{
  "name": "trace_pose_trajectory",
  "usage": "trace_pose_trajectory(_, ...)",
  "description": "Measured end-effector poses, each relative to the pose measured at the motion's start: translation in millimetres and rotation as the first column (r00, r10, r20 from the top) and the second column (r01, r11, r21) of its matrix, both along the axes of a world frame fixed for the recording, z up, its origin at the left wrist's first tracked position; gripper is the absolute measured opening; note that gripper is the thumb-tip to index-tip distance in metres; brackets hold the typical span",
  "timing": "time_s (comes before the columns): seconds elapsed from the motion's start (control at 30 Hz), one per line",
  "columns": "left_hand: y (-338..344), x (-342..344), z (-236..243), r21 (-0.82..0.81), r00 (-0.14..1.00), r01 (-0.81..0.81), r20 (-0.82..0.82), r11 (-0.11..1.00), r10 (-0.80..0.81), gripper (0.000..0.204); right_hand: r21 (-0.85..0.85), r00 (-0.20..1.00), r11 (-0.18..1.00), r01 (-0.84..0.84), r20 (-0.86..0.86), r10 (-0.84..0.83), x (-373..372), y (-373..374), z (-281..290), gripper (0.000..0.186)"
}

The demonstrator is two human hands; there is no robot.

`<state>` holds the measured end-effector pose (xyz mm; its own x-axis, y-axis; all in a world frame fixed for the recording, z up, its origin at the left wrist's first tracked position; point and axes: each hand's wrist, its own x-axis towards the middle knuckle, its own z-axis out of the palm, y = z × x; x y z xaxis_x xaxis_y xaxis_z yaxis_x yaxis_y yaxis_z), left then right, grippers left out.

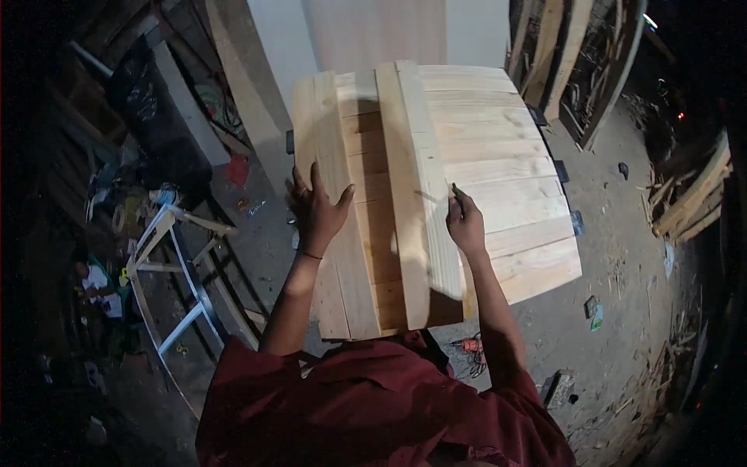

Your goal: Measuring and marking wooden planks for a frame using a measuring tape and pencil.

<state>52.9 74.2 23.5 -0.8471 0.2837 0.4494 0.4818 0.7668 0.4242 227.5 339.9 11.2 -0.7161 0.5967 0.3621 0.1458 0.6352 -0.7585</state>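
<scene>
A slatted panel [506, 187] of pale wooden boards lies in front of me. Two long pieces run along it: a flat plank [354, 257] at its left side and a thicker beam [408, 194] near its middle, with darker slats showing between them. My left hand [320, 214] rests on the left plank with its fingers spread, holding nothing. Beside the beam's right edge, my right hand [467, 226] is closed in a pinch around a thin, dark, pencil-like stick [457, 189]. Its exact kind is too small to make out.
An unfinished wooden frame [187, 311] stands on the left, and beyond it a person [97, 288] sits low. Large boards [373, 31] lean at the back. Scrap wood [696, 194] is heaped at the right. An orange power tool [471, 345] lies on the floor below the panel.
</scene>
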Motion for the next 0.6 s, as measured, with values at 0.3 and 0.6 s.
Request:
trace_pose_trajectory(0.3,-24.1,-7.0,-28.5,-0.073,0.983,0.136,0.134,0.988,-0.125,0.102,0.210,0.986,0.977,-0.034,0.169,-0.002,-40.0,-21.8,5.0,0.036)
trace_pose_trajectory(0.6,-20.5,-1.5,-32.5,-0.063,0.973,0.026,0.233,0.998,-0.010,0.096,0.200,0.985,0.967,-0.159,0.104,0.140,-61.5,-65.9,0.8,0.037)
